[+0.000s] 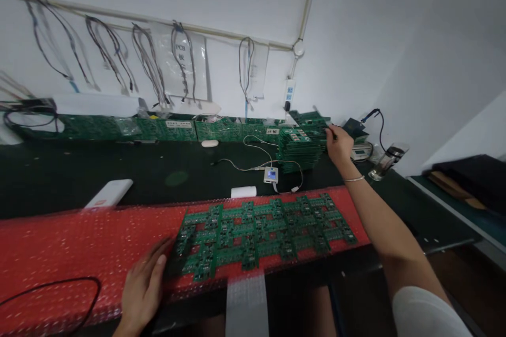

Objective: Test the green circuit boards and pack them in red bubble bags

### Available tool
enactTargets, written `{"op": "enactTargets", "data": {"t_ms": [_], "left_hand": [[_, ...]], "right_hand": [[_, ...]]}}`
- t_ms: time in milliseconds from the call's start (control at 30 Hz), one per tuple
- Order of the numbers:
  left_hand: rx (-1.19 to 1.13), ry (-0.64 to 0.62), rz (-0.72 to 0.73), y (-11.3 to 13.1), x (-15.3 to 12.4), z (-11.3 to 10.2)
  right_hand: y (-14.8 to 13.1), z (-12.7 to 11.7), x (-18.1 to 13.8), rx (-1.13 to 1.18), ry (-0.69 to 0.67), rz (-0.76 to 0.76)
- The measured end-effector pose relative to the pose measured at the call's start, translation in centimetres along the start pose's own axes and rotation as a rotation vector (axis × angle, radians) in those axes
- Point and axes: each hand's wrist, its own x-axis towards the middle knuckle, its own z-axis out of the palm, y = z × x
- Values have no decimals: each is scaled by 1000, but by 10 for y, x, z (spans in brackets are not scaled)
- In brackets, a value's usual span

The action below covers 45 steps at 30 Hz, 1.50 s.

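Observation:
My left hand (144, 284) lies flat with fingers stretched out on the red bubble wrap (79, 242), touching the left end of a spread of green circuit boards (261, 231). My right hand (338, 145) is stretched far out to the tall stack of green circuit boards (302, 145) at the back right. Its fingers are closed on the top boards at the stack's right edge. A thin bracelet sits on that wrist.
A small device with a lit screen (271, 174) and white cables lies before the stack. A white box (243, 191) and a white flat case (110, 192) rest on the dark mat. More boards line the back wall (158, 129). A glass jar (385, 163) stands right.

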Motion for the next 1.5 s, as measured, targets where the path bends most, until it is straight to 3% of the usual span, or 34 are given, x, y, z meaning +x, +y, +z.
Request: {"op": "enactTargets", "data": {"t_ms": [100, 200, 267, 333, 467, 567, 667, 900, 1033, 1133, 1267, 1333, 1433, 1500], "left_hand": [[-138, 12, -115, 3, 5, -5], [-226, 104, -255, 19, 10, -13], [-236, 169, -234, 41, 10, -17], [-269, 151, -145, 69, 5, -16], [-462, -83, 53, 126, -10, -7], [-328, 8, 391, 153, -15, -5], [-98, 5, 637, 163, -14, -10], [-12, 40, 702, 168, -10, -20], [-116, 83, 585, 170, -2, -20], [-280, 2, 424, 165, 6, -17], [-741, -106, -32, 153, 4, -7], [-870, -221, -217, 148, -1, -7], [-858, -359, -232, 137, 3, -27], [-703, -427, -161, 126, 17, -55]], "right_hand": [[-20, -11, -5, 456, 43, 251], [-50, -22, -21, 818, -68, 447], [-74, -29, -39, 937, -144, 538], [-101, -36, -59, 1001, -229, 600], [-153, -45, -102, 1056, -435, 678], [-179, -49, -129, 1064, -578, 673], [-192, -53, -146, 1013, -646, 633], [-198, -62, -160, 952, -759, 566], [-200, -66, -165, 928, -781, 532], [-202, -68, -168, 951, -821, 523], [-208, -58, -183, 984, -822, 601], [-210, -48, -193, 979, -869, 610], [-209, -33, -204, 977, -966, 602], [-205, -25, -206, 966, -891, 563]]}}
